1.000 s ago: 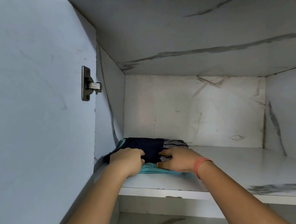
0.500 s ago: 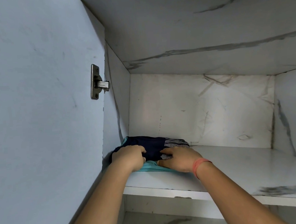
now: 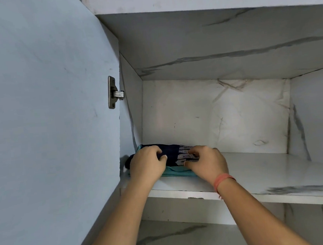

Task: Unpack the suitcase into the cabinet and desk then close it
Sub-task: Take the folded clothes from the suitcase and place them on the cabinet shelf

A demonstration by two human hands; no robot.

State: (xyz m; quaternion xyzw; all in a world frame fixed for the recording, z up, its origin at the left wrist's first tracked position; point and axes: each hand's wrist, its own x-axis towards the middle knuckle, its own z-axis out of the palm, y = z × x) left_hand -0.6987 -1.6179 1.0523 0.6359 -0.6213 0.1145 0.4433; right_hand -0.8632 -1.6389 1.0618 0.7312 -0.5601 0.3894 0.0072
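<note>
A cabinet (image 3: 213,115) lined in white, grey-veined marble pattern fills the frame, its door (image 3: 51,111) swung open across the left side, with a metal hinge (image 3: 113,92) on the door's inner edge. The folded clothes (image 3: 173,154), a dark piece with a striped patch over a teal one, sit at the left end of the shelf (image 3: 265,174), against the side wall. The left hand (image 3: 147,166) and the right hand (image 3: 207,162) both curl their fingers over the pile and grip it. An orange band (image 3: 223,179) circles the right wrist.
</note>
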